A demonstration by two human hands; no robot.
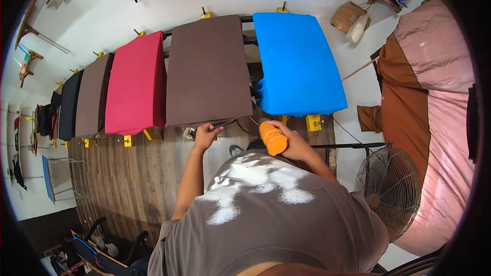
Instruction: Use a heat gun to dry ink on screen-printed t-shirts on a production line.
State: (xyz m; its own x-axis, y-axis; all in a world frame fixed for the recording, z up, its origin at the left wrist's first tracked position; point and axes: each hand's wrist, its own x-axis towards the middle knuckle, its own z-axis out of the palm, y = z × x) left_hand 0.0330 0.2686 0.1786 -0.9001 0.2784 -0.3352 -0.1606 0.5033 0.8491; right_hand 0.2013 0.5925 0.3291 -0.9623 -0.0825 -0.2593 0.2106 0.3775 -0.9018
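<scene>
My right hand (295, 144) is wrapped around an orange, rounded tool (273, 138) with a ribbed body, held in front of my waist between the brown and blue boards. Its exact kind does not show. My left hand (207, 137) is closed in a pinch at the near hem of the brown fabric (209, 71) stretched over a board. A thin dark strip, hem or cord, shows at its fingertips; I cannot tell which. Right of the brown board, bright blue fabric (299, 64) covers another board, its left edge ruffled near the bottom.
Leftward the row continues with a red-covered board (135, 84), another brown one (93, 97) and a black one (70, 106), on yellow brackets (313, 123). A wire-caged fan (388, 191) stands at my right, beside hanging pink and rust cloth (434, 71). Wood-plank floor (128, 174) lies below.
</scene>
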